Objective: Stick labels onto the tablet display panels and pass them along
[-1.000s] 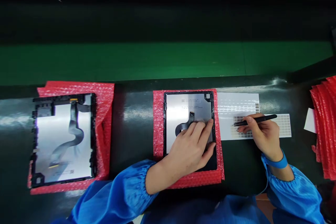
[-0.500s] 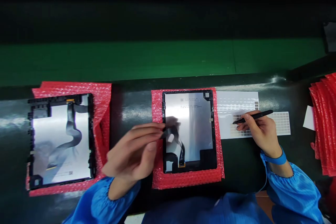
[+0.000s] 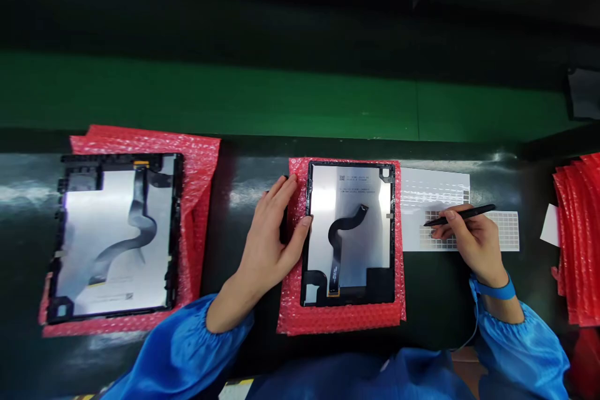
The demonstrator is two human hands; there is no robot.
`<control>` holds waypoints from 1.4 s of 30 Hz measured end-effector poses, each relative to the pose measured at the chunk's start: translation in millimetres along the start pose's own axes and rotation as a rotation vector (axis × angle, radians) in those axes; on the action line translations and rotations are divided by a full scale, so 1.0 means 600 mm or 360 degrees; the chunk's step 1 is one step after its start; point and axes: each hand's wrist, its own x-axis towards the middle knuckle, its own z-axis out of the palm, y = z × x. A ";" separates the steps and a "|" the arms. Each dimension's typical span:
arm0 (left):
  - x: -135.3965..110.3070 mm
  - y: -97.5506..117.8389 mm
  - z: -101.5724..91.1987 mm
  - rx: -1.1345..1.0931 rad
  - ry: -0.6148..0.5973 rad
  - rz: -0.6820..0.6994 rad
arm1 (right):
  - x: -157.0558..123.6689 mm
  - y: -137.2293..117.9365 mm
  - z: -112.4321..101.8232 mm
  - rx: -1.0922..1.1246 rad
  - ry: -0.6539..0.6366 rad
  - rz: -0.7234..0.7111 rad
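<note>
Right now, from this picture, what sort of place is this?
Probably an electronics assembly or repair workplace: a black-framed, silver-backed display panel with a curved black ribbon cable lies on red plastic bubble wrap, and the right hand wears a corded blue wrist strap.

Your left sleeve [image 3: 169, 350]: bright blue, thin-looking cloth, satiny sheen, loose cut, creased in soft folds. Left cuff [image 3: 230, 324] gathered, elastic-style, small puckers all round the opening. Your right sleeve [image 3: 529, 350] matches: same blue, same sheen, fullness ballooning behind a ruched right cuff [image 3: 514, 317]. Your left hand [image 3: 267, 237] bare, ungloved. Your right hand [image 3: 480, 244] likewise. Between it and the cuff, you wear a flat, plain wristband [image 3: 499, 290], medium blue. Thin cord [image 3: 477, 317] leaves the band's inner side, running down past your sleeve. Garment front [image 3: 323, 375]: darker blue, wrinkled, partly in shadow; one small pale fleck [image 3: 385, 364] on it.
</note>
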 end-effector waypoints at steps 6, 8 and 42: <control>0.004 -0.003 0.001 0.0007 -0.0023 0.0050 | 0.013 -0.014 -0.001 0.0110 0.0082 0.0156; 0.003 -0.003 0.002 -0.0012 -0.0015 0.0053 | 0.018 -0.020 -0.006 0.0137 0.0107 0.0238; -0.003 -0.004 0.006 -0.0154 0.0152 0.0255 | 0.056 -0.141 0.290 0.0156 -0.0149 0.0082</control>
